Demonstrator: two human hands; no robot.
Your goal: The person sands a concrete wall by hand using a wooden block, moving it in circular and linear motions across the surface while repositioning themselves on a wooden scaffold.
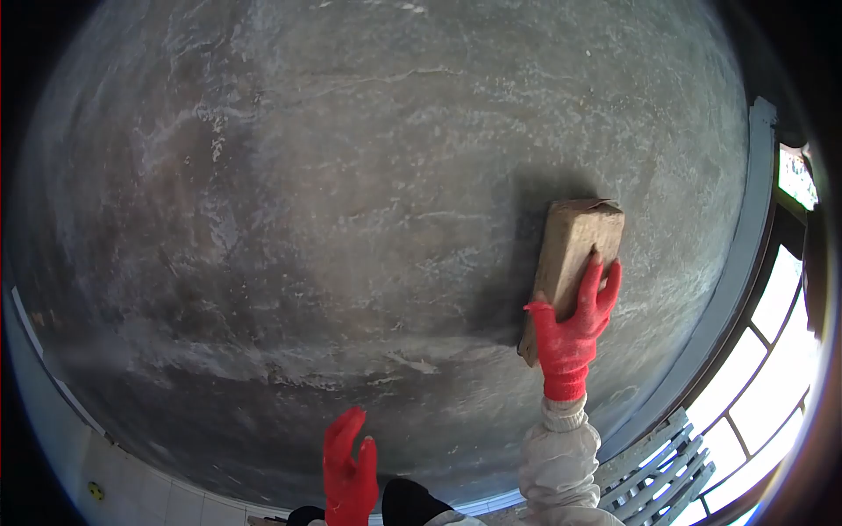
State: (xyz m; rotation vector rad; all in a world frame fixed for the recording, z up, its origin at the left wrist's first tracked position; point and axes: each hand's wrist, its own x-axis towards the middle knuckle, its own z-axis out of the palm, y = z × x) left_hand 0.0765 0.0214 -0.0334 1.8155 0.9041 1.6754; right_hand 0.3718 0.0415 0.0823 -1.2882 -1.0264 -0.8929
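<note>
My right hand [574,337], in a red glove with bare fingertips, grips a worn wooden block [570,250] with its fingers over the near face and the thumb at the left edge. The block lies against the rough grey wall surface [368,193], tilted slightly to the right at its top. At the bottom of the view, left of centre, my left hand [349,469] is raised in a matching red glove, holding nothing, its thumb and fingers apart.
A slatted grey wooden piece [658,469] stands at the lower right, beside a bright barred window [763,368]. Pale tiles [140,482] with a small yellow round item [96,491] show at the lower left. Dark shapes are beside my left hand.
</note>
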